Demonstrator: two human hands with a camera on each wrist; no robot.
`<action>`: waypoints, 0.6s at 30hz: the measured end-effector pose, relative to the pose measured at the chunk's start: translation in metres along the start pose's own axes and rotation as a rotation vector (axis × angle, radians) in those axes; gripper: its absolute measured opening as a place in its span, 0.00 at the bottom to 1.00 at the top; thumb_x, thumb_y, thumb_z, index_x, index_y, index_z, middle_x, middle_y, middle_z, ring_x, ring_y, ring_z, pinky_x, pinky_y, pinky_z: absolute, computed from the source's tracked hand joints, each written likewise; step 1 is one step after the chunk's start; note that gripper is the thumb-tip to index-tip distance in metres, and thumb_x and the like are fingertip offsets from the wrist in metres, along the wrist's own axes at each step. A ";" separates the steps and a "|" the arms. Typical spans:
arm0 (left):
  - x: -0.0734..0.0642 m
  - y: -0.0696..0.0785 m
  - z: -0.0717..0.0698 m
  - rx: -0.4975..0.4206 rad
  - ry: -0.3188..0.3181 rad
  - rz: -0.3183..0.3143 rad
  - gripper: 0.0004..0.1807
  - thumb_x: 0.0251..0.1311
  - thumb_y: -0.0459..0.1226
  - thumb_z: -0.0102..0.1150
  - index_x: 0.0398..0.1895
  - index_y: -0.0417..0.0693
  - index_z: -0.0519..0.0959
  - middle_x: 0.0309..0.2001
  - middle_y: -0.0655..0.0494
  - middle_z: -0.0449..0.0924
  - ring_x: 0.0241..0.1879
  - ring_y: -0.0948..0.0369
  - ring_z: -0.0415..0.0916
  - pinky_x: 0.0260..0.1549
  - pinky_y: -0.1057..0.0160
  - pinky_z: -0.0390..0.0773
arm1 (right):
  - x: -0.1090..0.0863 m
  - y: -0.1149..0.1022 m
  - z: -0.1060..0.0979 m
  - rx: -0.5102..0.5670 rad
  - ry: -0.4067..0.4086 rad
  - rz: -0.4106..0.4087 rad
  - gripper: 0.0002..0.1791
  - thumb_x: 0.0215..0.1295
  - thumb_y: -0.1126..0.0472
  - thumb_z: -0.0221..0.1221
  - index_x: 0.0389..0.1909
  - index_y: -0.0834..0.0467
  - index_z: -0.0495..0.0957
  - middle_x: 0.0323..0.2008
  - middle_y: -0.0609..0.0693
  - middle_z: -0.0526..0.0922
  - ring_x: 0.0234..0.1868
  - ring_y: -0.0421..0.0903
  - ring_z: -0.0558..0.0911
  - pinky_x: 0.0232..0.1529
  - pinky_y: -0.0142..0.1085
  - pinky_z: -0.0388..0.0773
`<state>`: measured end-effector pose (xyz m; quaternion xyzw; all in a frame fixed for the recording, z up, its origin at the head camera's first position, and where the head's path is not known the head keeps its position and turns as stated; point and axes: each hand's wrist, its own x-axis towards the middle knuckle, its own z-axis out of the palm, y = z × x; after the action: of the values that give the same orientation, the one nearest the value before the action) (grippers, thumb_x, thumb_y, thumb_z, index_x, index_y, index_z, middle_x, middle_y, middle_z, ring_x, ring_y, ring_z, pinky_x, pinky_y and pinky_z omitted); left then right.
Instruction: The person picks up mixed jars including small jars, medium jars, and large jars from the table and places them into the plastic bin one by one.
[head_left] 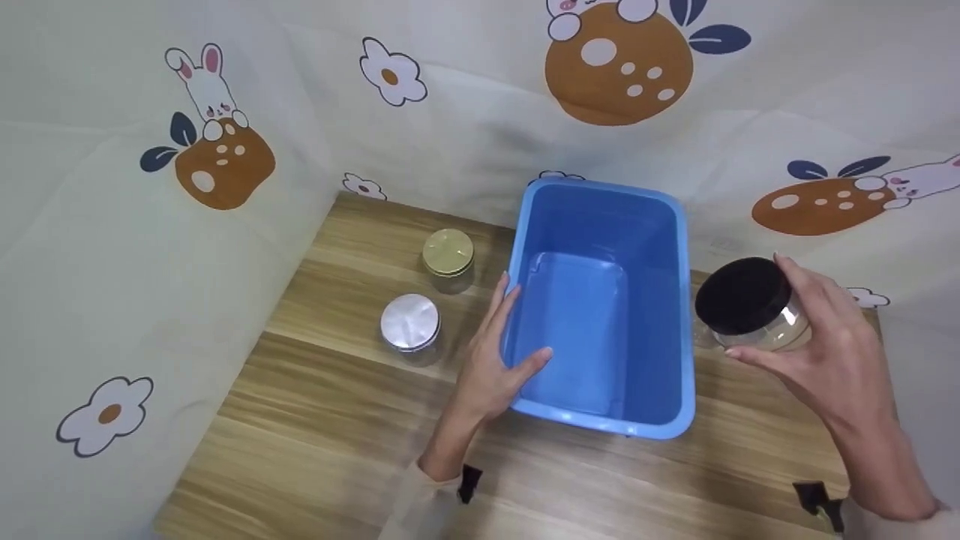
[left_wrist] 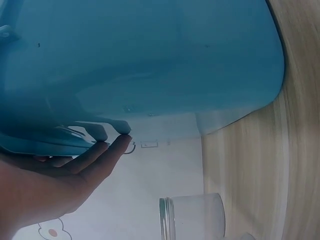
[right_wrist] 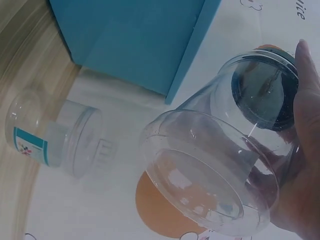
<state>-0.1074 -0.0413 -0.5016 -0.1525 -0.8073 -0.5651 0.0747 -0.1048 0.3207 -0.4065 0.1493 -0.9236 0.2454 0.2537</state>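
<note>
A blue plastic bin (head_left: 574, 337) stands upright in the middle of the head view, its inside bare. My left hand (head_left: 491, 367) grips its left rim, thumb over the inner side and fingers along the outer wall, as the left wrist view (left_wrist: 75, 180) also shows. To the right of the bin, my right hand (head_left: 832, 345) holds a clear jar with a black lid (head_left: 742, 296) between thumb and fingers. The right wrist view shows this jar (right_wrist: 210, 150) raised and see-through, its base toward the camera.
Left of the bin stand a gold-lidded jar (head_left: 448, 253) and a silver-lidded jar (head_left: 410, 322). Another clear jar with a teal label (right_wrist: 55, 135) stands on the wooden table (head_left: 315, 420) right of the bin. A printed cloth (head_left: 465, 135) hangs behind and around the table.
</note>
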 end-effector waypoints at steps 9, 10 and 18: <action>-0.002 0.003 0.003 0.011 -0.016 -0.025 0.45 0.61 0.49 0.64 0.78 0.47 0.56 0.80 0.56 0.45 0.75 0.57 0.51 0.70 0.47 0.59 | 0.011 -0.008 0.000 -0.062 -0.065 -0.013 0.63 0.36 0.18 0.62 0.72 0.52 0.67 0.57 0.68 0.76 0.54 0.67 0.76 0.43 0.65 0.75; -0.002 0.003 0.003 0.007 -0.015 -0.029 0.45 0.61 0.48 0.65 0.78 0.47 0.56 0.80 0.56 0.45 0.75 0.57 0.51 0.70 0.47 0.59 | 0.013 -0.008 0.001 -0.065 -0.066 -0.019 0.63 0.37 0.17 0.60 0.72 0.52 0.67 0.58 0.68 0.76 0.54 0.67 0.75 0.43 0.65 0.75; -0.002 0.002 0.000 0.011 -0.006 -0.032 0.44 0.62 0.50 0.64 0.78 0.49 0.55 0.80 0.58 0.43 0.75 0.56 0.51 0.70 0.47 0.59 | 0.028 -0.011 0.005 -0.082 -0.091 -0.065 0.62 0.41 0.16 0.55 0.73 0.52 0.66 0.58 0.67 0.75 0.53 0.66 0.75 0.43 0.64 0.75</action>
<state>-0.1053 -0.0411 -0.5003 -0.1409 -0.8129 -0.5614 0.0642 -0.1256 0.3044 -0.3909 0.1798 -0.9382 0.1918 0.2253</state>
